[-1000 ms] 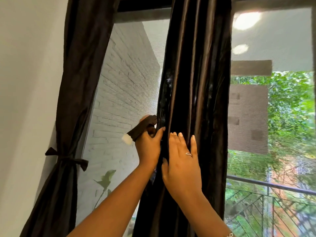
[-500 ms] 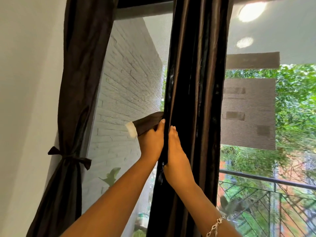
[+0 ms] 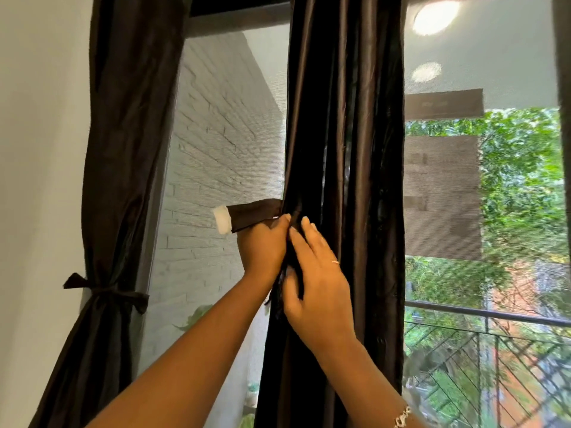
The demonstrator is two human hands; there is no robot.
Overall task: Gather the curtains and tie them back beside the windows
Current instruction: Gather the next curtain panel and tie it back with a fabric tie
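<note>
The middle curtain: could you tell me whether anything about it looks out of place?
Only its tie-back strap: it juts sideways, unfastened, in the left hand, white tip loose. The middle curtain looks undamaged.

No text can be read; marks on the brown panel (image 3: pixel 442 103) outside are blurred.

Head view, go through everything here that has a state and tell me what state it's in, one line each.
left curtain, gathered and tied back
tie band, knotted round the left curtain
middle curtain, bunched, not yet tied
tie strap, loose, sticking out sideways
left hand, grips the tie strap
right hand, pinches the middle curtain's folds
ceiling lamp, lit
</note>
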